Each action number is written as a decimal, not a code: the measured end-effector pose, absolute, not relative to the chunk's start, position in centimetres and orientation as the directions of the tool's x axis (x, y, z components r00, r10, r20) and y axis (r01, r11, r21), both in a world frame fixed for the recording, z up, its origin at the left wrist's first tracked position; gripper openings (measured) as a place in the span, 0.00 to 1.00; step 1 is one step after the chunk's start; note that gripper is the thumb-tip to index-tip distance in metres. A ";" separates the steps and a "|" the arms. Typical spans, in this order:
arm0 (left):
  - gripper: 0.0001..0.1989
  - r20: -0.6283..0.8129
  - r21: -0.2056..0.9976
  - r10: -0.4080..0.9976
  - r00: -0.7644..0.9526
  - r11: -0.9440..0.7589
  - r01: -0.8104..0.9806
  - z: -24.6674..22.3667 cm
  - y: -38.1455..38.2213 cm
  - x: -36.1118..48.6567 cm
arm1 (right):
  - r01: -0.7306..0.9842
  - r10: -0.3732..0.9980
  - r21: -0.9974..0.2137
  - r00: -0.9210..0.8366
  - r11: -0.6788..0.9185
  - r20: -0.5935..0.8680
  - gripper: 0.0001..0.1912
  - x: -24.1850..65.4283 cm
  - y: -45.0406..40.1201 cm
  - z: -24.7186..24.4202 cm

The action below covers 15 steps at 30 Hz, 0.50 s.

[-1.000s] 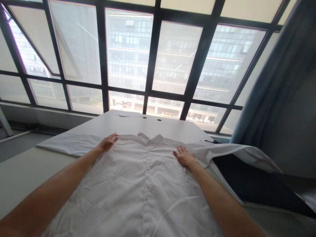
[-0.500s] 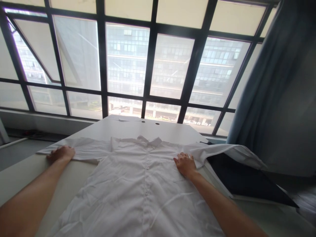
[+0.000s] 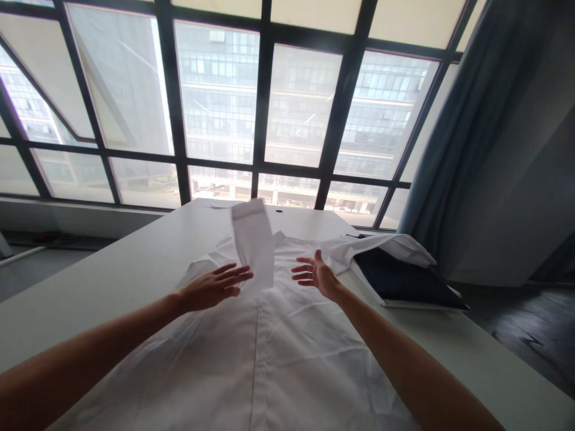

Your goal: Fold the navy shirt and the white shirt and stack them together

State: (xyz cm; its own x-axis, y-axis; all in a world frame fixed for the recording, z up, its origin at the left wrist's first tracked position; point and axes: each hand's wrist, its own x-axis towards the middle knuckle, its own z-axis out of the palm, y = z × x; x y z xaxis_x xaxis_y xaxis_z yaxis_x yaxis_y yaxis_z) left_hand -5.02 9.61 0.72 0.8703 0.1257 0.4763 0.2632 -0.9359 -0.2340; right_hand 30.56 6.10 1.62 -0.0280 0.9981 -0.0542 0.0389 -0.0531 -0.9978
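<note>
A white button-up shirt (image 3: 278, 353) lies spread out, its front placket running down the middle and its hem towards me. The left sleeve (image 3: 254, 239) is turned inwards over the chest, its cuff end raised and blurred near the collar. Beside that sleeve is my left hand (image 3: 213, 288), fingers stretched and apart, the tips at the cloth's edge; whether they touch it I cannot tell. My right hand (image 3: 318, 276) hovers over the shirt's right chest, open and holding nothing. The right sleeve (image 3: 381, 246) still extends outwards to the right.
The white table (image 3: 148, 251) reaches towards a wide black-framed window (image 3: 263, 114). To the right, a dark navy folded cloth (image 3: 399, 278) lies on something white, partly under the right sleeve. A blue-grey curtain (image 3: 458, 143) hangs at the right.
The left sleeve has swung from lying outwards on the table to across the chest. My left hand has moved right with it. My right hand has lifted off the shirt and shifted left.
</note>
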 end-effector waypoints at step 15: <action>0.15 0.189 -0.063 0.687 0.702 -0.705 0.706 0.4 14.8 -10.4 | 0.243 0.852 -0.857 -0.402 0.454 0.337 0.21 28.5 -0.8 5.4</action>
